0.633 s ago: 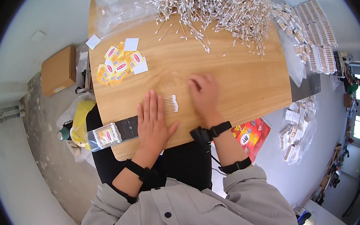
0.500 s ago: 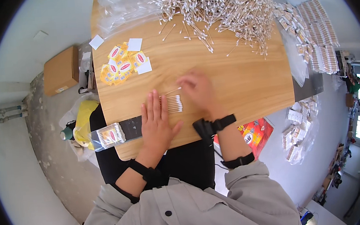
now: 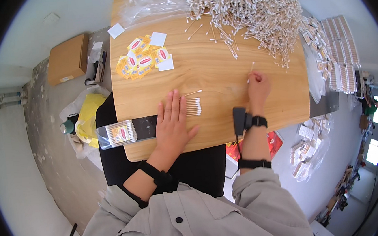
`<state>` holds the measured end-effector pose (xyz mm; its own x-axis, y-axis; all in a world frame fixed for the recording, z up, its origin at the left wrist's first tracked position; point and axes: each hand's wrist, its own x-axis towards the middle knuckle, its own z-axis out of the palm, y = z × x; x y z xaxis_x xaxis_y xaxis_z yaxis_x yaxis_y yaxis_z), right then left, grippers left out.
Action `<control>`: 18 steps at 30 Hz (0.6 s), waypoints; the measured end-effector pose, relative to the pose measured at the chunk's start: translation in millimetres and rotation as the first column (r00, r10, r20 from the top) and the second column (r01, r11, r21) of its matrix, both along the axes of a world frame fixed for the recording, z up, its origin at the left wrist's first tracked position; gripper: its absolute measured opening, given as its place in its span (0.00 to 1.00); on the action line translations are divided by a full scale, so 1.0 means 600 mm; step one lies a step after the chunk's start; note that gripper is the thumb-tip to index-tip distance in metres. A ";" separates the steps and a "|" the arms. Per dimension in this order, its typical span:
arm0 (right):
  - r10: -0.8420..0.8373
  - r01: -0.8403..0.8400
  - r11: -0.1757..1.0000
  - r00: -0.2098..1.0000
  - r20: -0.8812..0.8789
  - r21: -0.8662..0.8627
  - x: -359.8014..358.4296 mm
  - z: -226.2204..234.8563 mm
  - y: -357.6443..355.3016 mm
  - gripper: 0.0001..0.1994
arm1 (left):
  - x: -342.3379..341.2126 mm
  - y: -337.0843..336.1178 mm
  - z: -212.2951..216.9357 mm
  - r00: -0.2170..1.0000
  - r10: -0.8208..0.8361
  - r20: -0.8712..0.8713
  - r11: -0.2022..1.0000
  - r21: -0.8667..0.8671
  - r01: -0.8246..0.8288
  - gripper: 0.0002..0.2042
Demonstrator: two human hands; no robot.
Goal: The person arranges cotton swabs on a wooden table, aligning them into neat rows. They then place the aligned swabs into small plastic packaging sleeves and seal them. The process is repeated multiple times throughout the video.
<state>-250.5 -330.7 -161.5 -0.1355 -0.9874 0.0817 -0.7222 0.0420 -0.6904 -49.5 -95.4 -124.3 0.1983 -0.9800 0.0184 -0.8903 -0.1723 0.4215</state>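
Observation:
My left hand (image 3: 172,124) lies flat with fingers stretched over a row of cotton swabs (image 3: 193,107), whose white tips stick out on its right. One more cotton swab rests at a slant just above that row. Under the left palm runs a dark strip (image 3: 146,128), and at its left end sits a clear-wrapped pack of cotton swabs (image 3: 121,133) with a yellow and white card. Farther right, my right hand (image 3: 258,87) pinches a single cotton swab (image 3: 253,66) upright, apart from the row.
A large heap of loose cotton swabs (image 3: 251,9) covers the far right of the wooden table (image 3: 226,128). Yellow cards (image 3: 141,59) lie at the far left, near clear plastic bags (image 3: 152,4). Finished-looking packs (image 3: 340,51) are stacked beyond the right edge. A cardboard box (image 3: 68,59) stands left.
My right hand has moved right, away from the row, and now pinches a cotton swab. The slanted swab stays above the row. My left hand keeps its place; the whole view has shifted slightly.

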 end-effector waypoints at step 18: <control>0.377 -0.485 0.873 0.600 0.706 -0.055 0.168 0.012 0.204 0.19 | -0.001 -0.002 -0.010 0.997 -0.009 0.077 1.000 0.007 0.008 0.48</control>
